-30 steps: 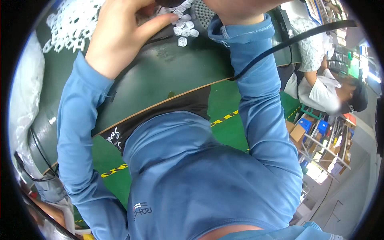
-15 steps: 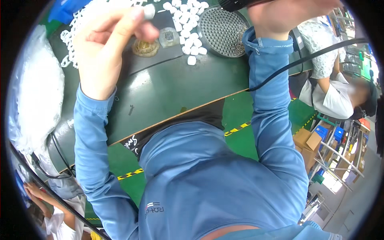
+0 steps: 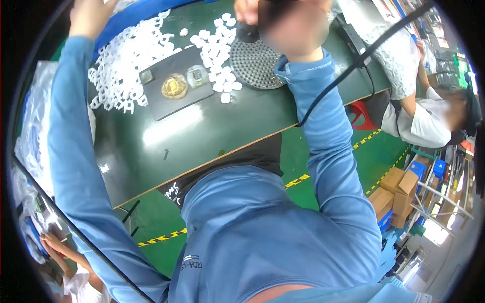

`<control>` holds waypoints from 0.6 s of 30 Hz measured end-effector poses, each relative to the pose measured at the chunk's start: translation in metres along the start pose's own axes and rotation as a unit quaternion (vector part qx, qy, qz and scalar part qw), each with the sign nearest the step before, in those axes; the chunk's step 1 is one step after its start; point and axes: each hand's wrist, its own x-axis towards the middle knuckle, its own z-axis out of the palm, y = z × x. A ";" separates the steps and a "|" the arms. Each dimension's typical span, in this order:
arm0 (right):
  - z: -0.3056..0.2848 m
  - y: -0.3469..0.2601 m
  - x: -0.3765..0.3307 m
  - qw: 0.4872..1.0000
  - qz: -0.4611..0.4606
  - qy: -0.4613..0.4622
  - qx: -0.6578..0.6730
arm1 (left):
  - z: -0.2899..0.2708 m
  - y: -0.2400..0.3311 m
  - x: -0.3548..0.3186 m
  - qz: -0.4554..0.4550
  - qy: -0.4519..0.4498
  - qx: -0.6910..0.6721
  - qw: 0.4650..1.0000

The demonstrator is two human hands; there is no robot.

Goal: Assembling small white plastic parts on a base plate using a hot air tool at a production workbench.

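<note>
My left hand (image 3: 90, 17) is at the top left edge, beside a blue bin (image 3: 132, 16); its fingertips are mostly cut off by the picture's edge. Closed around a black, round-ended object (image 3: 247, 33), my right hand (image 3: 295, 30) hangs over a round grey tray (image 3: 257, 65) with a studded surface. Blur hides the object's kind. Small white blocks (image 3: 217, 55) lie heaped beside the tray. A dark grey plate (image 3: 164, 107) bears a yellowish round piece (image 3: 175, 86), a clear piece (image 3: 197, 76) and a small dull square (image 3: 146, 77).
White open-framed plastic pieces (image 3: 126, 58) are spread below the bin. Clear plastic bags (image 3: 35, 126) stand along the table's left side. A black cable (image 3: 348, 76) crosses my right forearm. Other people work at both sides; cardboard boxes (image 3: 394, 192) stand at the right.
My left hand has moved left and away from over the plate, to the bin. My right hand has shifted left over the tray with the black object. The view has shifted too.
</note>
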 end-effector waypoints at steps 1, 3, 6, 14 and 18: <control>-0.011 0.006 0.006 0.999 0.006 -0.026 0.021 | 0.007 0.014 -0.010 0.023 0.010 -0.071 0.997; 0.001 -0.003 0.008 0.997 0.030 -0.044 0.050 | -0.002 0.032 -0.042 0.106 -0.032 -0.171 0.979; -0.018 -0.003 0.005 0.994 0.007 -0.099 0.047 | -0.016 0.115 -0.097 0.090 -0.049 -0.193 0.976; -0.066 0.003 -0.046 0.825 0.068 -0.131 -0.545 | -0.008 0.100 -0.137 0.045 0.059 -0.189 0.979; -0.067 0.017 -0.038 0.839 0.114 -0.168 -0.504 | -0.003 0.099 -0.146 0.001 0.029 -0.229 0.973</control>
